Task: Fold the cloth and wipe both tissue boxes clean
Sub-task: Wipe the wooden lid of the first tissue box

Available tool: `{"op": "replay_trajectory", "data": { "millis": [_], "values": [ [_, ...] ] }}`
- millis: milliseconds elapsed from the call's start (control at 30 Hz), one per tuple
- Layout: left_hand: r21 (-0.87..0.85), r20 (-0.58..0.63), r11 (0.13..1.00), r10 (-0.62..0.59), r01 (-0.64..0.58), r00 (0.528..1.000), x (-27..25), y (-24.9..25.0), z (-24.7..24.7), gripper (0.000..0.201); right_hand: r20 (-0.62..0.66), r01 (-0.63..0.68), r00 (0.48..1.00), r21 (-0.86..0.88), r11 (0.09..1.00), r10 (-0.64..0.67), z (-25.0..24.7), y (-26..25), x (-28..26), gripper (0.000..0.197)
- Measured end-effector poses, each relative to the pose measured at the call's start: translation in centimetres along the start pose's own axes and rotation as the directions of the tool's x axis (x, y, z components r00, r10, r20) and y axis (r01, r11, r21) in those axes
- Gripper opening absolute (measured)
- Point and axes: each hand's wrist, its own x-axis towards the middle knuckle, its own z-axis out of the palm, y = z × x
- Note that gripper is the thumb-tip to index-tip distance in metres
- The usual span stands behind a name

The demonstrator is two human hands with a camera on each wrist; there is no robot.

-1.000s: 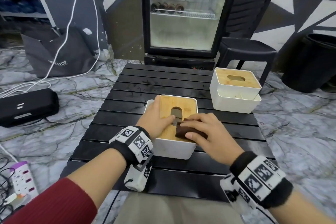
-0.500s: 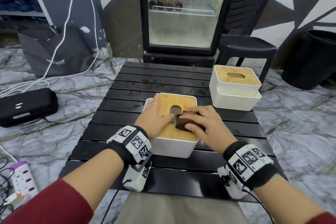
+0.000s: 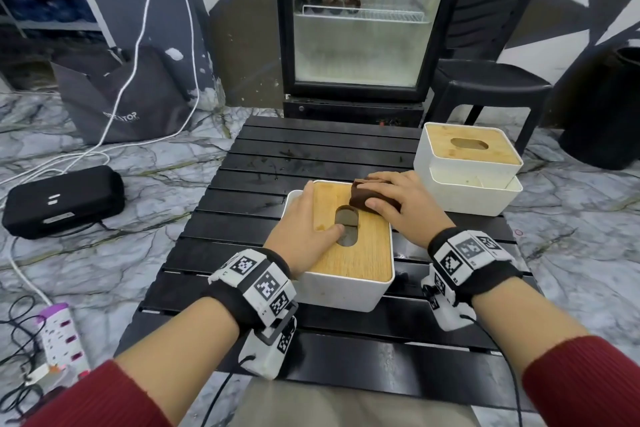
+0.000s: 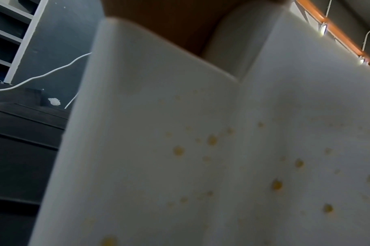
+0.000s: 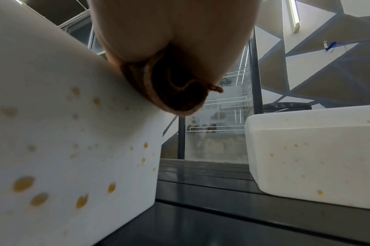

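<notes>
A white tissue box with a bamboo lid [image 3: 349, 253] stands in the middle of the black slatted table [image 3: 242, 218]. My left hand [image 3: 304, 222] lies flat on the lid's left side, thumb at the oval slot. My right hand [image 3: 394, 201] grips a folded brown cloth [image 3: 360, 198] and presses it on the lid's far right corner. The right wrist view shows the cloth [image 5: 175, 93] bunched under the palm, over the box's yellow-spotted white side [image 5: 64, 133]. A second tissue box [image 3: 467, 163] sits at the table's far right, also spotted [image 5: 317, 158]. The left wrist view is filled by the near box's spotted wall [image 4: 201, 149].
A glass-door fridge [image 3: 360, 28] stands behind the table, a black chair [image 3: 491, 80] and a black bin [image 3: 609, 107] to its right. On the marble floor at left lie a black case [image 3: 62, 204], a grey bag [image 3: 128, 97], white cables and a power strip [image 3: 62, 340].
My right hand has slid the cloth from the lid's near middle to its far right corner. The left hand stays on the lid. The head view has moved closer.
</notes>
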Motion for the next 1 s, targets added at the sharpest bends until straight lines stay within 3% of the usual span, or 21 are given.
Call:
{"op": "replay_trajectory", "data": {
  "millis": [167, 300, 367, 567, 667, 767, 867, 1000],
  "values": [
    [0.006, 0.021, 1.0, -0.006, 0.005, 1.0, -0.1, 0.3, -0.1, 0.06, 0.009, -0.034, 0.999, 0.011, 0.999, 0.034, -0.1, 0.0, 0.1, 0.032],
    [0.163, 0.022, 0.986, -0.015, 0.011, 1.0, -0.6, 1.4, -0.8, 0.081, 0.016, -0.091, 0.996, -0.011, 0.996, 0.091, -0.3, -0.6, -0.3, 0.033],
    [0.245, -0.003, 0.969, -0.016, 0.016, 1.0, -1.2, 1.9, -1.3, 0.079, -0.006, -0.139, 0.99, -0.017, 0.99, 0.139, -0.4, -0.9, -0.8, 0.035],
    [0.33, -0.098, 0.929, -0.144, 0.169, 0.985, -4.2, 2.7, 0.1, 0.087, -0.123, -0.302, 0.95, -0.112, 0.947, 0.289, 0.1, -2.8, -2.6, 0.037],
    [0.245, -0.119, 0.945, -0.193, 0.217, 0.974, -4.3, 2.5, 1.1, 0.09, -0.09, -0.305, 0.951, -0.115, 0.945, 0.296, -0.3, -3.8, -3.4, 0.036],
    [0.191, -0.163, 0.963, -0.158, 0.188, 0.974, -3.4, 1.8, 0.7, 0.088, -0.026, -0.288, 0.958, -0.089, 0.953, 0.287, -1.2, -4.7, -4.4, 0.034],
    [0.199, -0.12, 0.968, -0.128, 0.15, 0.984, -2.1, 0.6, -1.1, 0.088, 0.085, -0.253, 0.962, -0.096, 0.963, 0.261, -2.5, -5.6, -5.4, 0.031],
    [0.229, -0.07, 0.953, -0.19, 0.201, 0.979, -0.6, -0.2, -3.4, 0.089, 0.192, -0.2, 0.958, -0.08, 0.977, 0.212, -3.9, -6.1, -6.0, 0.03]
  ]
}}
